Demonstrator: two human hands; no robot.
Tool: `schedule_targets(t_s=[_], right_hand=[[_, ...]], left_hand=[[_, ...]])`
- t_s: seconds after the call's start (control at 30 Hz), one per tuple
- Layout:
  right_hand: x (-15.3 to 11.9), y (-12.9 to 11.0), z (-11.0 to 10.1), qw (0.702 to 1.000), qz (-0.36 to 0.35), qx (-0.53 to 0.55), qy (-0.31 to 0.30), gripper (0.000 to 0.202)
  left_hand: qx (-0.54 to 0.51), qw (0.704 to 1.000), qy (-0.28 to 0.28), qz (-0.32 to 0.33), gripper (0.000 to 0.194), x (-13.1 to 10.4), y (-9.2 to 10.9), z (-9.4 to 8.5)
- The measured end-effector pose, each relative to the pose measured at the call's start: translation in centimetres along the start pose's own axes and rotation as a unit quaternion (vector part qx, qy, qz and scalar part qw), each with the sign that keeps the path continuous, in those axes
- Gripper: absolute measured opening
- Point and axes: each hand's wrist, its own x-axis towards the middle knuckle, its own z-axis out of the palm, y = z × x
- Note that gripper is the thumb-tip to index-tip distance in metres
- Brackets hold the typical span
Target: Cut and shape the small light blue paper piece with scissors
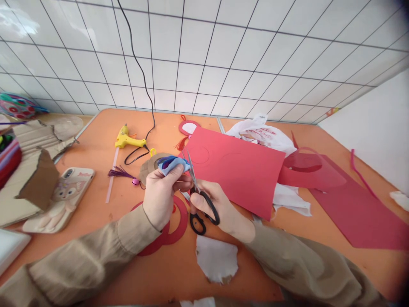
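Left fingers (177,172) tight on blue cloth (172,163), right fingers (199,201) around scissors (213,210), near paper (236,168) edge.

glue gun (129,140) on table (97,192) | phone (65,196) nearer, left (beside cardboard (22,192))

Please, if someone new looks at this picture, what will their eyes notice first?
Probably the big red paper sheet, lying right of centre on the orange table. Next, the black-handled scissors in the right hand, close to the blue piece in the left hand, and the yellow glue gun further left.
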Motion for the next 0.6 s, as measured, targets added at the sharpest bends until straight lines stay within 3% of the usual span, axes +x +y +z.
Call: schedule_targets(t_s=[0.23, 0.6], right_hand=[[0.08, 0.45, 0.19, 0.998, -0.003, -0.056, 0.02, 0.053], [-0.13, 0.82, 0.3, 0.999, 0.012, -0.046, 0.023, 0.053]], left_hand=[[0.002, 1.0, -0.005, 0.006, 0.022, 0.0, 0.06, 0.06], [0.003, 1.0, -0.003, 0.007, 0.023, 0.05, -0.15, -0.18]])
